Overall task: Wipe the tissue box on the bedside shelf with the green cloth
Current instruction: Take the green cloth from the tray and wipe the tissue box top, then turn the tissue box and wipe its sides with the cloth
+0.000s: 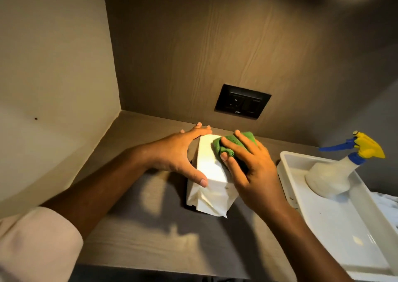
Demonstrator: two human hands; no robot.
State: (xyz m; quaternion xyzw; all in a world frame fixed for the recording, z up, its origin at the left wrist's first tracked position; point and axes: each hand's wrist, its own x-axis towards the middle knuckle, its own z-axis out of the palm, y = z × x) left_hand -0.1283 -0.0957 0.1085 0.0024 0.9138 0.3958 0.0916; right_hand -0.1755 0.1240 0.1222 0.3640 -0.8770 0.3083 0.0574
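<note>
One tissue box is being worked on here, sat on the bedside shelf roughly mid-way across, just left of a white tray. So far it looks like the wipe is properly underway: the green cloth is bunched up and pressed onto the far end of the box's top face. Judging by that, the near half of the top, the sides and the front end with the tissue flap are probably left to be covered, though how clean any part is can't be told from the glare.

Long axis of the box is run from near to far, pointing away toward the back wall, tilted a bit to the left at the far end.

Right hand is closed over the cloth, fingers curled around it and pushed down. Left hand is spread open and clamped along the box's left side, thumb at the near corner, so the box is kept steady.

Further out, a spray bottle is laid in the tray, and a black socket plate is set in the wall behind.
</note>
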